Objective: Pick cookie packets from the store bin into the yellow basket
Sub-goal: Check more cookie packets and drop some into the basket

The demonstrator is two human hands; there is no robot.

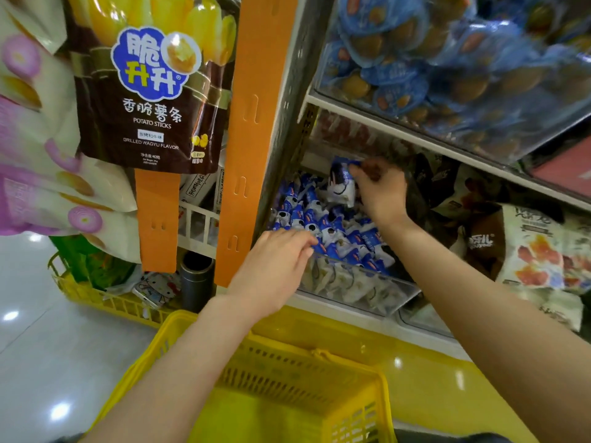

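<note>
A clear plastic store bin (361, 290) on a low shelf is full of several small blue and white cookie packets (323, 225). My right hand (380, 190) pinches one blue and white packet (342, 182) and holds it lifted above the pile at the back of the bin. At the bin's front left my left hand (278, 263) reaches in, its fingers curled onto the packets; whether it grips one I cannot tell. The yellow basket (287, 378) sits below both arms, at the bottom middle of the view.
An orange shelf post (252, 123) stands just left of the bin. Hanging potato stick bags (150, 91) fill the upper left. A shelf of blue packets (447, 59) overhangs the bin. Bins of other snacks (527, 251) lie to the right. Another yellow basket (105, 298) stands on the floor at left.
</note>
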